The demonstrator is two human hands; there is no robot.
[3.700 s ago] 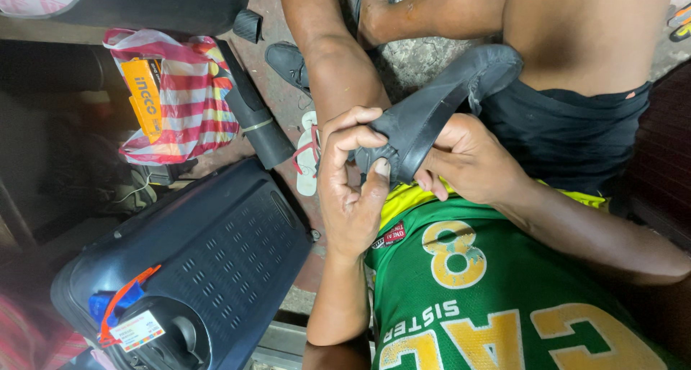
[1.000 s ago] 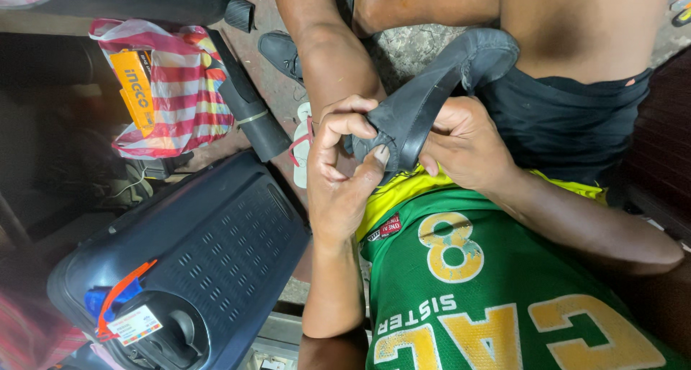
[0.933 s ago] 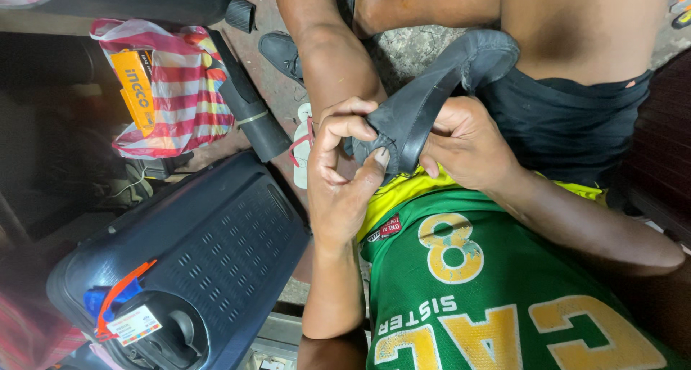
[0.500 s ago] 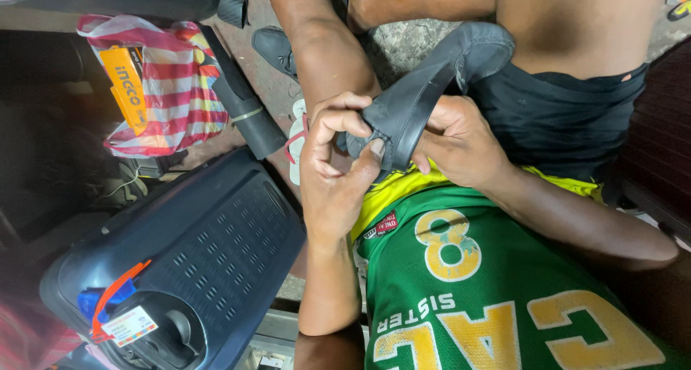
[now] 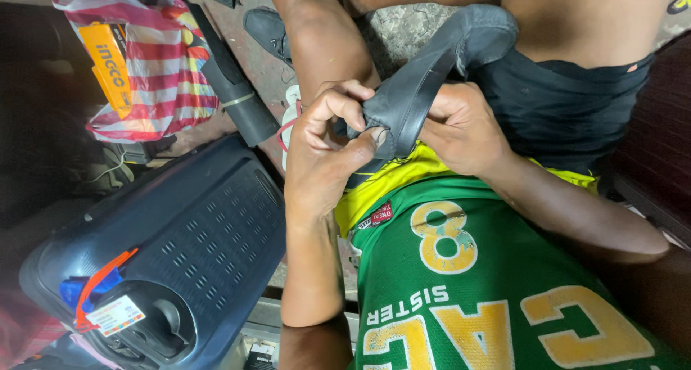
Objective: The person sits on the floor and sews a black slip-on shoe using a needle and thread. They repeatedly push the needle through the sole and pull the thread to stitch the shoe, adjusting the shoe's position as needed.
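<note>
Two hands are working at one dark shoe above the person's lap, and the ground around them is crowded. At the far left a red-and-white striped plastic bag [image 5: 155,68] is lying on the floor with an orange box [image 5: 111,64] showing through it. Below it a large dark blue plastic case [image 5: 194,247] with a perforated face is taking up most of the lower left, an orange strap and a paper tag [image 5: 115,314] hanging at its handle. A black rolled tube [image 5: 234,89] is leaning between the bag and the case. Beyond it a bare patch of rough concrete floor [image 5: 399,35] is showing between the person's legs, with a dark sandal [image 5: 268,30] lying on it. The left hand [image 5: 327,150] is pinching the edge of the black shoe [image 5: 432,75], thumb and fingers closed on its rim. The right hand [image 5: 464,129] is gripping the same shoe from the other side, fingers curled around it. The shoe is being held up just above a green jersey [image 5: 475,283] with yellow lettering.
</note>
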